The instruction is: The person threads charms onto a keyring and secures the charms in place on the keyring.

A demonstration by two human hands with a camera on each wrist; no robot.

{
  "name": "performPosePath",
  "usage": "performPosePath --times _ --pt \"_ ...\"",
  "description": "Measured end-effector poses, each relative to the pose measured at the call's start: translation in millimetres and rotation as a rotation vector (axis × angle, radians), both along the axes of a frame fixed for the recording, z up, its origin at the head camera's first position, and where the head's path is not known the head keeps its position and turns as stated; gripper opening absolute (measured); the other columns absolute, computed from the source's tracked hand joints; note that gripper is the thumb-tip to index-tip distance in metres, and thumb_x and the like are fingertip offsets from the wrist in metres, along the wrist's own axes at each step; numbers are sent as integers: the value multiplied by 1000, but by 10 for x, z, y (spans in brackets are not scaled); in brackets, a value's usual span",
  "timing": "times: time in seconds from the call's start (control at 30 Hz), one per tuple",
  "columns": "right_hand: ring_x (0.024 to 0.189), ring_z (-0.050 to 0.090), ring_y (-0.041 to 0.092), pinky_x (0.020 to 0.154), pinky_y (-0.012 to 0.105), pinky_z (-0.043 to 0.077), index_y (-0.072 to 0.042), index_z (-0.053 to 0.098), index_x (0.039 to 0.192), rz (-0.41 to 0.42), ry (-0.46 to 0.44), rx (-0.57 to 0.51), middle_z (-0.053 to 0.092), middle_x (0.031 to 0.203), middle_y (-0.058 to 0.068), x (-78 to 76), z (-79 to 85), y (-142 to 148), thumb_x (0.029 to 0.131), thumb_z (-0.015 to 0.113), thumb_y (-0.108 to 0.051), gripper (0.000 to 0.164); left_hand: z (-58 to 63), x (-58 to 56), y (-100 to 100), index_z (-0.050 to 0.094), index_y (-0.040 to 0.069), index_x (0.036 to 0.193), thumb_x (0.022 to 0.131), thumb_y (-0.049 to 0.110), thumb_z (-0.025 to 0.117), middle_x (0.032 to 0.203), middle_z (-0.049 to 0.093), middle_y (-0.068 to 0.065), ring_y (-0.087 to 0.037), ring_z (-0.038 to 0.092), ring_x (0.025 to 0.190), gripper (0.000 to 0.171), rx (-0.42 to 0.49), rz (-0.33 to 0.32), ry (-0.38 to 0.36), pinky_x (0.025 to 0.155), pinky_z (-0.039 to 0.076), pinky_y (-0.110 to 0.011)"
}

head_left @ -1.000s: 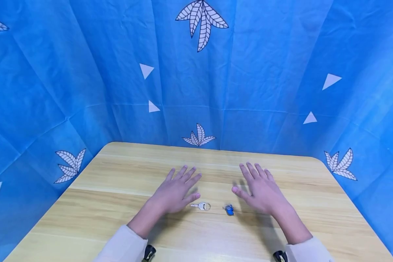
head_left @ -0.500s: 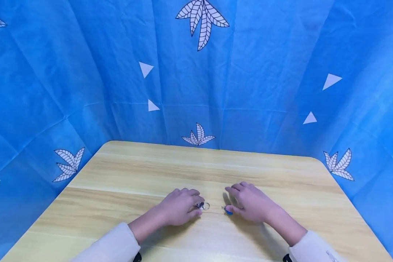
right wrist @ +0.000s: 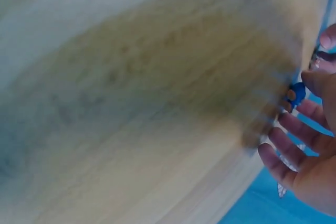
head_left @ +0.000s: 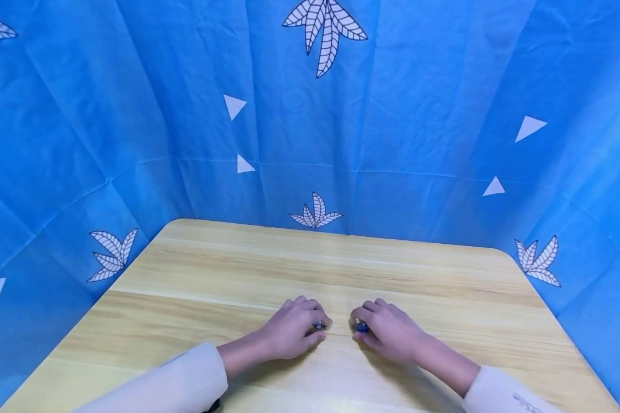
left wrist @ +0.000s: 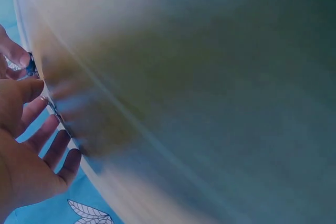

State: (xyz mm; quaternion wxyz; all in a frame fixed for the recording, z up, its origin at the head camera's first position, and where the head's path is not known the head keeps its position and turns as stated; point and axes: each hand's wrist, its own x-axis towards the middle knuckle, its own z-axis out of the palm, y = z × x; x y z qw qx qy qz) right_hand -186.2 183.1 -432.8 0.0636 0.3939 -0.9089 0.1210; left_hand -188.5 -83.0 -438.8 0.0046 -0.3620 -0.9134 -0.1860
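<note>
Over the wooden table, my left hand (head_left: 293, 328) curves around a small silver key (head_left: 318, 324) with a ring. In the left wrist view its fingertips are right at the key (left wrist: 56, 113), and a gap shows between thumb and forefinger. Facing it, my right hand (head_left: 391, 331) holds a small blue charm (head_left: 361, 327) between thumb and forefinger. The right wrist view shows this charm (right wrist: 298, 94) with the thumb against its top and a fingertip beneath; the other fingers spread loosely. Part of the key is hidden behind the left fingers.
The pale wood-grain table (head_left: 268, 258) has rounded far corners. A blue cloth (head_left: 418, 115) with white leaf and triangle prints hangs behind it and along both sides.
Both hands came down and inward from a spread, flat pose. The left fingers now curve around the key, and the right thumb and forefinger have closed in on the charm.
</note>
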Motion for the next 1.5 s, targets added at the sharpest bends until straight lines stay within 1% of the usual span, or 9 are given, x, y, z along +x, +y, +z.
performPosePath --times 0.13,0.33,0.5,0.6,0.83,0.93,1.17,1.37,1.5 --pt "81 50 10 69 29 48 -21 67 97 -6 31 -1 60 92 -9 -9 -31 -26 93 75 -22 9 -28 -19 18 78 26 109 96 30 73 110 66 13 -7 52 95 14 6 3 9 81 43 -30" --pt "77 48 9 66 28 46 -21 63 91 -7 53 29 55 87 -11 -26 -43 -57 89 75 -17 12 -64 -42 42 79 29 100 95 27 75 104 65 14 -5 49 89 7 14 12 49 77 41 -26" --pt "74 45 8 64 24 43 -21 60 86 9 14 -12 50 84 -12 -53 -38 -78 84 73 -10 17 -59 -56 47 79 29 98 94 26 76 101 64 16 -5 49 88 6 8 25 46 77 41 -26" --pt "74 45 8 65 24 43 -20 60 84 9 -12 -44 52 83 -11 -73 -40 -72 82 71 -4 20 -47 -60 49 79 30 97 94 26 75 102 64 16 -5 49 88 6 7 35 30 78 41 -27" --pt "82 45 10 69 26 41 -18 61 90 -42 -31 8 53 90 -10 -87 -43 -50 93 68 -4 16 -27 -57 47 79 29 97 95 25 75 103 65 17 -5 49 89 6 14 50 2 79 41 -28" --pt "84 44 11 70 28 40 -17 60 94 -56 -72 11 52 93 -10 -87 -26 -39 96 66 -6 12 -19 -63 51 78 26 98 96 26 73 103 66 16 -5 51 89 5 26 61 -12 79 42 -30" --pt "88 43 14 76 33 40 -13 54 94 -38 -138 -88 48 94 -6 -117 14 -28 100 57 0 15 35 -86 61 75 22 98 98 22 69 98 65 14 -7 54 90 5 78 85 -56 86 48 -36" --pt "87 44 14 77 33 42 -10 53 93 -8 -104 -228 47 89 -6 -167 50 -57 101 55 3 15 63 -130 65 72 18 96 99 17 68 92 64 12 -9 55 90 5 151 97 -48 87 50 -32" --pt "87 42 13 78 33 40 -11 53 92 -5 -84 -310 45 86 -8 -185 83 -89 104 53 0 16 90 -160 64 70 17 97 101 17 64 90 64 11 -10 55 88 7 209 96 -54 84 51 -29"
